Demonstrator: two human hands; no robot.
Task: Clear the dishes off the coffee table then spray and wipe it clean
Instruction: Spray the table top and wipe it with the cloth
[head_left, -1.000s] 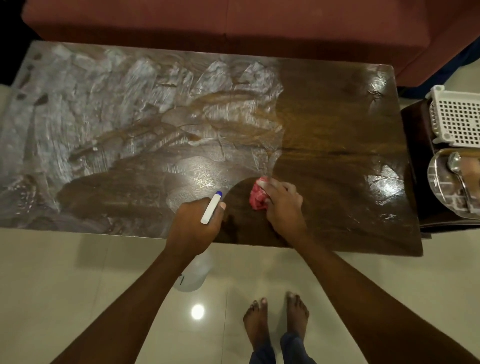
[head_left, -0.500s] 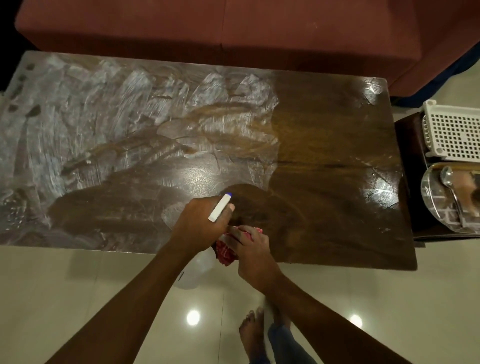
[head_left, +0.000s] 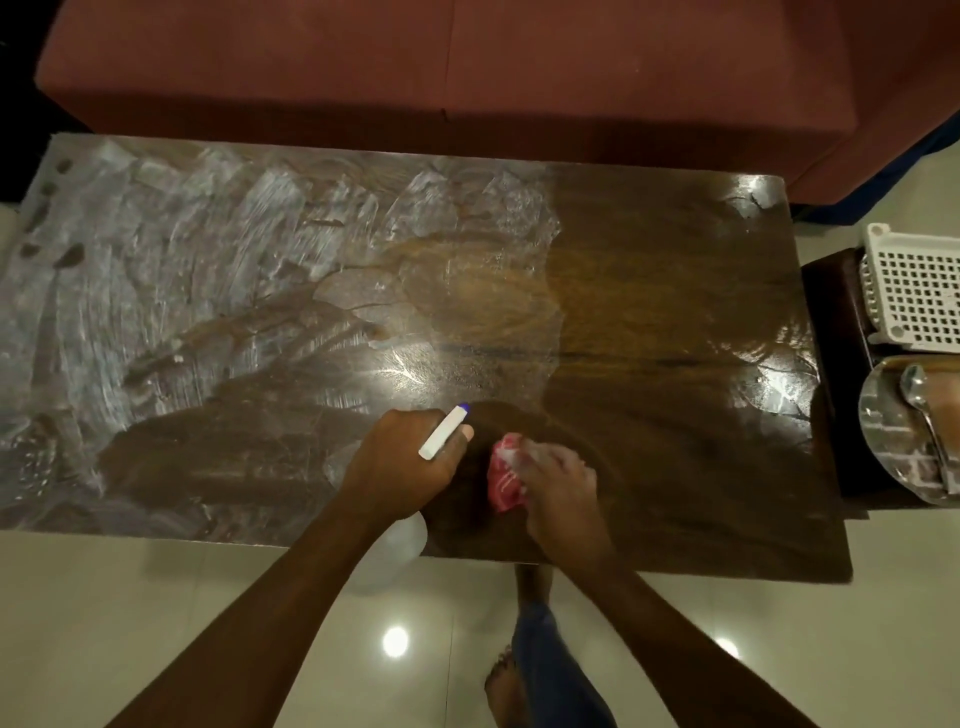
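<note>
The right hand (head_left: 558, 493) is pressing the red cloth (head_left: 503, 480), judged soft, limp and best held bunched, under curled fingers (head_left: 545, 460) onto the coffee table (head_left: 675, 312), beside the left hand (head_left: 402, 467) gripping the light spray bottle (head_left: 395, 545) by its neck.

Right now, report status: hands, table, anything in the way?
Left hand grips bottle. Right hand holds cloth on table, left half streaked white. Dishes off, on side stand.

Blurred right hand (head_left: 558, 493) on cloth (head_left: 503, 480); spray bottle (head_left: 395, 551) mostly behind left hand (head_left: 402, 467)
</note>
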